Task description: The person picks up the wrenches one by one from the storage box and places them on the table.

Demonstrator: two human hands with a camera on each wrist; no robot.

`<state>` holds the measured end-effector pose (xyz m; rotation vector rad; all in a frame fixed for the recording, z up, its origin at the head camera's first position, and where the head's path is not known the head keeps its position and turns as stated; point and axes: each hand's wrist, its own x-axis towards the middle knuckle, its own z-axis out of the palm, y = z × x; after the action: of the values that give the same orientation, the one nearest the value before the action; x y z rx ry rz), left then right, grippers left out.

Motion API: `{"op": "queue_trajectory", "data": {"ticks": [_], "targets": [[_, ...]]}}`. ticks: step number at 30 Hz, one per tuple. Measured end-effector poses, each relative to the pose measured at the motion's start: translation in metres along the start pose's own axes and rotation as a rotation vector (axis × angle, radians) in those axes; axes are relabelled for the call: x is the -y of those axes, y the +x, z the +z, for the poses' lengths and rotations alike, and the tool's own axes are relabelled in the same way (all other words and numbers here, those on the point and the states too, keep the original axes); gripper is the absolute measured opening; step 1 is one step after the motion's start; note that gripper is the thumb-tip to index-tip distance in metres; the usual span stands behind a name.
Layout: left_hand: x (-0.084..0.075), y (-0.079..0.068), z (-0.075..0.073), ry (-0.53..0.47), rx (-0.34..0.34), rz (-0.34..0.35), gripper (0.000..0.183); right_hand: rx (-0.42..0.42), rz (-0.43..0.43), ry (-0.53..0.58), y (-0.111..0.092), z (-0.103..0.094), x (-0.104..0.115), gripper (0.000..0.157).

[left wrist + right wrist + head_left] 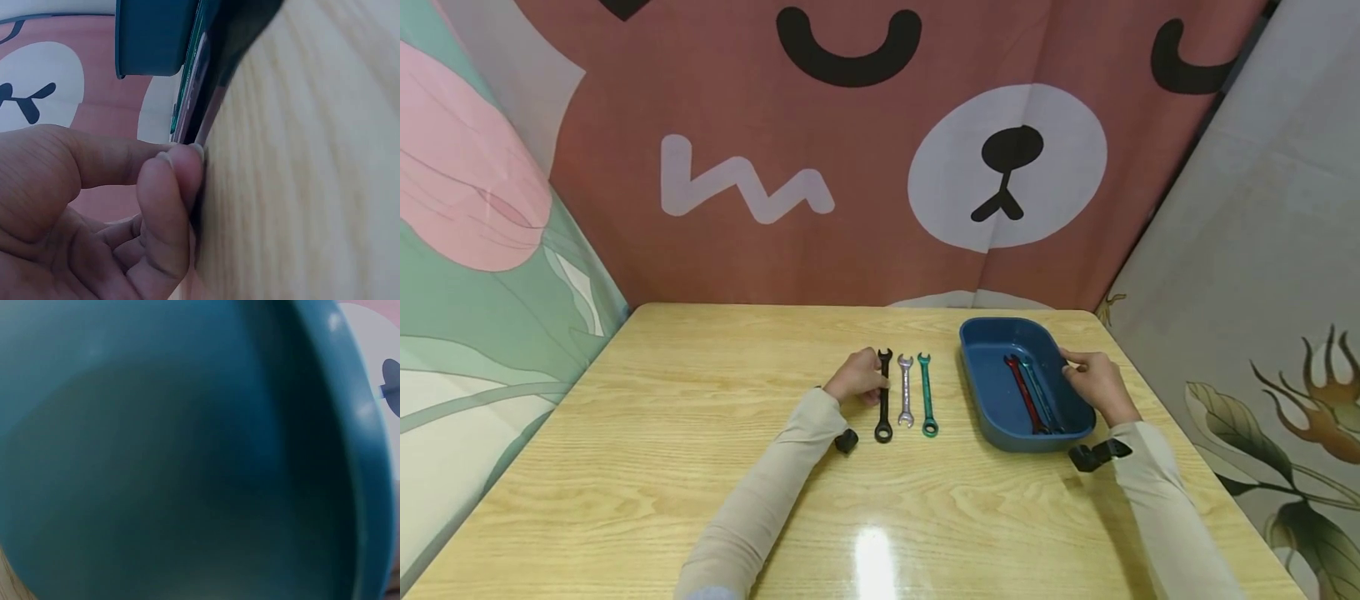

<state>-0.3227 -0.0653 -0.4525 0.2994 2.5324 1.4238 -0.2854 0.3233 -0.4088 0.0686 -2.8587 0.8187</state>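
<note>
My left hand (pixel 857 377) pinches the shaft of a black combination wrench (pixel 883 410) between thumb and fingertips, close over the wooden table. To its right lie a silver open-end wrench (pixel 906 392) and a green combination wrench (pixel 927 393), roughly parallel with it. In the left wrist view, the black wrench (pixel 240 28) runs away from the fingertips along the wood. My right hand (pixel 1099 385) holds the right rim of a blue plastic basin (pixel 977 408), thumb over the edge. Inside the basin, a red wrench (pixel 1026 390) lies beside a blue-teal wrench (pixel 1039 392).
The light wood table (pixel 700 467) ends at a back edge in front of a curtain (pixel 865 258) with a bear print. Patterned cloths hang at both sides. In the right wrist view, the basin's outer wall (pixel 156 456) fills most of the picture.
</note>
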Motion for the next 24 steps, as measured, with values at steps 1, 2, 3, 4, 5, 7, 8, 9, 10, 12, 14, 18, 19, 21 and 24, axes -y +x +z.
{"op": "queue_trajectory", "data": {"ticks": [1,2,3,4,5,7,8,9,10,12,14,18,19,21,24], "targets": [[-0.0001,0.0002,0.0001,0.001,0.001,0.0,0.026,0.003,0.0,0.001,0.0,-0.0002,-0.0003,0.041],[-0.0003,0.0003,0.0001,0.001,0.001,0.0,0.026,0.002,0.001,-0.001,0.0002,-0.0003,0.0,0.041],[-0.0005,0.0003,0.0001,0.002,-0.001,0.002,0.026,0.004,0.003,0.0,0.0001,-0.0007,0.0002,0.041],[-0.0007,0.0002,0.0,0.002,-0.002,0.003,0.026,0.007,0.007,0.004,-0.0001,-0.0011,0.0007,0.041],[-0.0011,0.0001,-0.0002,0.003,-0.004,0.004,0.025,0.009,0.013,0.009,0.0,-0.0014,0.0007,0.042],[-0.0015,-0.0003,-0.0005,0.001,-0.006,0.006,0.025,0.014,0.022,0.02,0.0001,-0.0018,0.0012,0.042],[-0.0014,-0.0005,-0.0004,0.002,-0.007,0.007,0.025,0.013,0.024,0.021,0.0001,-0.0018,0.0015,0.042],[-0.0014,-0.0005,-0.0004,0.002,-0.007,0.006,0.025,0.013,0.022,0.021,0.0001,-0.0016,0.0015,0.042],[-0.0011,-0.0005,-0.0003,0.0,-0.007,0.004,0.025,0.012,0.02,0.02,0.0002,-0.0014,0.0011,0.042],[-0.0003,-0.0003,0.0,-0.002,-0.009,0.003,0.025,0.008,0.005,0.011,0.0,-0.001,0.0,0.042],[0.0005,-0.0001,0.0004,-0.003,-0.012,0.004,0.024,0.004,-0.004,0.007,0.0,-0.0004,-0.0009,0.041],[0.0011,0.0001,0.0007,-0.011,-0.019,0.006,0.022,0.0,-0.01,0.007,0.0004,0.0003,-0.0024,0.041],[0.0011,0.0002,0.0007,-0.013,-0.019,0.004,0.022,0.0,-0.009,0.008,0.0005,0.0005,-0.0026,0.041],[0.0012,0.0003,0.0008,-0.014,-0.02,0.003,0.022,0.002,-0.008,0.009,0.0005,0.0006,-0.003,0.041],[0.0014,0.0004,0.0007,-0.009,-0.026,0.006,0.02,0.005,-0.005,0.014,0.0,0.0008,-0.0031,0.042]]}}
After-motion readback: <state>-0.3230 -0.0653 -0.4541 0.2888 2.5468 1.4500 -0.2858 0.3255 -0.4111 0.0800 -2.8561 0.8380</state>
